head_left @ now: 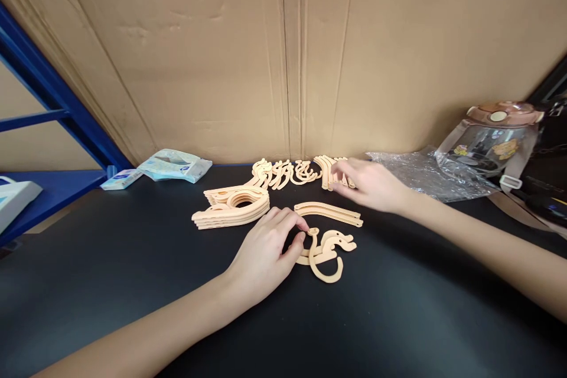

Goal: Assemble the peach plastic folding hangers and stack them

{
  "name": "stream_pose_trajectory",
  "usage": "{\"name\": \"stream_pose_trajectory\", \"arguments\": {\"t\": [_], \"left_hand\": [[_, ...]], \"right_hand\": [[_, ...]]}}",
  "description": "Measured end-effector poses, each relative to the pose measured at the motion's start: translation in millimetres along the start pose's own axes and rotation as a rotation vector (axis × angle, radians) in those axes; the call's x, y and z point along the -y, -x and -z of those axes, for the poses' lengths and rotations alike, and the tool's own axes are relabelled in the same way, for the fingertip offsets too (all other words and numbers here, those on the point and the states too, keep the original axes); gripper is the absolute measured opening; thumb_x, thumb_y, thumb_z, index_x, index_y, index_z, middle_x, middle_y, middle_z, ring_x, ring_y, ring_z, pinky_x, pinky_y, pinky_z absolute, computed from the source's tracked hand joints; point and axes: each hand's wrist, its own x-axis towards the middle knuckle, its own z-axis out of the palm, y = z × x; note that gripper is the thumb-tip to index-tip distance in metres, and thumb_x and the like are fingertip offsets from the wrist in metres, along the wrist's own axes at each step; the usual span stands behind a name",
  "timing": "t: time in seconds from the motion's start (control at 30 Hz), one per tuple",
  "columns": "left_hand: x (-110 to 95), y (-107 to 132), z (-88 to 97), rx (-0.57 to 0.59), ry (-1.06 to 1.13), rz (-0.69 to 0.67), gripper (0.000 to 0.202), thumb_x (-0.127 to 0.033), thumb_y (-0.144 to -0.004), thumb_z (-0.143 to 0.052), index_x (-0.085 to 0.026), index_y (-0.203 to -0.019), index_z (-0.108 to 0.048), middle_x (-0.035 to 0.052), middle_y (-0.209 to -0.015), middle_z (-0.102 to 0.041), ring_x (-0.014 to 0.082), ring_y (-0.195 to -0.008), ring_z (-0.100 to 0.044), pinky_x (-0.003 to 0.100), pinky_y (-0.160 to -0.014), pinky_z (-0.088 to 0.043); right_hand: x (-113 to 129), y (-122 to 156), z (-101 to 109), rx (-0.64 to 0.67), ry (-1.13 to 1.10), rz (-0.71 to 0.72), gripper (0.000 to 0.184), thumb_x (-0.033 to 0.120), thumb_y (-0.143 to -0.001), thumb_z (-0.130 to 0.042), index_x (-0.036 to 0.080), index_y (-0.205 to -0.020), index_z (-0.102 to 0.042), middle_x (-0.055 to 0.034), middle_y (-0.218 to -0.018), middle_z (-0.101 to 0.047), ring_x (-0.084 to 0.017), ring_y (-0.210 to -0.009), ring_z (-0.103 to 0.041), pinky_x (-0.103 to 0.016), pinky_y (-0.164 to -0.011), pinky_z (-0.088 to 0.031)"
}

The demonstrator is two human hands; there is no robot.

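Note:
Peach plastic hanger parts lie on a black table [133,283]. My left hand [266,254] rests on the table with its fingers pinched on a hook-shaped piece [325,251] in front of me. My right hand [370,184] reaches farther back, its fingers closed on a bundle of curved arm pieces [326,170]. A stack of wide hanger bodies [233,205] sits to the left of both hands. Two curved bars [328,213] lie between the hands. A row of hook pieces [283,174] lies by the wall.
A cardboard wall [283,53] backs the table. Tissue packs [175,164] lie at the back left beside a blue metal frame [53,100]. Crumpled clear plastic [411,174] and a clear water bottle [487,139] lie at the back right.

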Motion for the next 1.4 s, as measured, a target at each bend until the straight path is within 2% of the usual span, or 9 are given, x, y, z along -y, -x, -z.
{"name": "stream_pose_trajectory", "arguments": {"t": [0.1,0.2,0.33,0.7,0.83,0.97,1.07,1.2,1.4], "left_hand": [[0,1,-0.3,-0.001,-0.002,-0.007,0.012,-0.013,-0.091,-0.045,-0.021,-0.092,-0.055,0.0002,-0.091,-0.058,0.0193,-0.089,-0.052,0.034,-0.078,-0.042],[1,1,-0.4,-0.002,-0.002,-0.002,0.013,-0.013,-0.091,-0.045,-0.021,-0.092,-0.055,0.0002,-0.091,-0.058,0.0192,-0.088,-0.052,0.034,-0.079,-0.042],[1,1,-0.8,0.003,-0.004,0.002,0.013,-0.014,-0.091,-0.045,-0.021,-0.092,-0.055,0.0000,-0.092,-0.059,0.0193,-0.089,-0.052,0.034,-0.079,-0.043],[1,0,-1.4,-0.002,-0.010,-0.006,0.014,-0.016,-0.091,-0.043,-0.022,-0.093,-0.056,0.0006,-0.093,-0.060,0.0197,-0.090,-0.054,0.034,-0.079,-0.045],[2,0,-2.7,-0.003,-0.008,-0.005,0.014,-0.017,-0.092,-0.043,-0.022,-0.093,-0.056,0.0011,-0.093,-0.060,0.0199,-0.090,-0.054,0.035,-0.079,-0.044],[2,0,-1.5,0.007,-0.005,-0.003,0.013,-0.018,-0.093,-0.043,-0.021,-0.094,-0.055,0.0012,-0.094,-0.060,0.0199,-0.091,-0.053,0.036,-0.081,-0.044],[3,-1,0.3,0.000,0.000,-0.004,0.013,-0.018,-0.093,-0.043,-0.021,-0.093,-0.055,0.0012,-0.094,-0.060,0.0200,-0.092,-0.053,0.036,-0.082,-0.043],[4,-1,1.3,-0.003,-0.005,-0.002,0.013,-0.018,-0.093,-0.043,-0.022,-0.093,-0.055,0.0015,-0.095,-0.060,0.0203,-0.092,-0.053,0.035,-0.080,-0.043],[4,-5,1.8,-0.014,-0.061,-0.031,0.015,-0.019,-0.094,-0.041,-0.021,-0.093,-0.056,0.0020,-0.096,-0.061,0.0200,-0.092,-0.053,0.036,-0.082,-0.043]], "right_hand": [[-30,-5,-2,-0.029,0.049,-0.215,0.024,0.031,-0.096,-0.036,0.015,-0.108,-0.051,-0.0142,-0.096,-0.068,-0.029,-0.085,-0.064,-0.037,-0.071,-0.044],[-52,-5,-11,0.002,0.064,-0.298,0.022,0.021,-0.093,-0.037,0.015,-0.107,-0.053,-0.0139,-0.097,-0.070,-0.030,-0.090,-0.066,-0.039,-0.078,-0.044],[-60,-4,-21,0.038,0.011,-0.295,0.024,0.020,-0.092,-0.037,0.017,-0.111,-0.053,-0.0101,-0.096,-0.072,-0.028,-0.094,-0.066,-0.038,-0.082,-0.045],[-67,-2,-28,0.012,-0.242,-0.216,0.024,0.019,-0.091,-0.040,0.017,-0.112,-0.051,-0.0089,-0.104,-0.071,-0.020,-0.091,-0.068,-0.032,-0.080,-0.051],[-68,-3,-18,-0.047,-0.280,-0.211,0.024,0.025,-0.090,-0.044,0.018,-0.111,-0.052,-0.0112,-0.118,-0.065,-0.022,-0.099,-0.066,-0.036,-0.085,-0.050],[-53,3,10,-0.113,-0.299,-0.220,0.027,0.034,-0.093,-0.043,0.018,-0.113,-0.052,-0.0105,-0.115,-0.065,-0.023,-0.097,-0.065,-0.037,-0.084,-0.050],[-24,21,23,-0.050,-0.253,-0.077,0.025,0.036,-0.094,-0.044,0.020,-0.107,-0.057,-0.0078,-0.105,-0.068,-0.023,-0.094,-0.064,-0.037,-0.082,-0.049],[13,51,14,-0.019,-0.009,0.180,0.022,0.028,-0.094,-0.046,0.019,-0.105,-0.063,-0.0090,-0.107,-0.065,-0.024,-0.094,-0.061,-0.039,-0.083,-0.045],[16,67,-3,-0.073,0.004,0.126,0.019,0.027,-0.094,-0.048,0.018,-0.088,-0.064,-0.0071,-0.093,-0.062,-0.020,-0.081,-0.058,-0.036,-0.075,-0.045]]}}
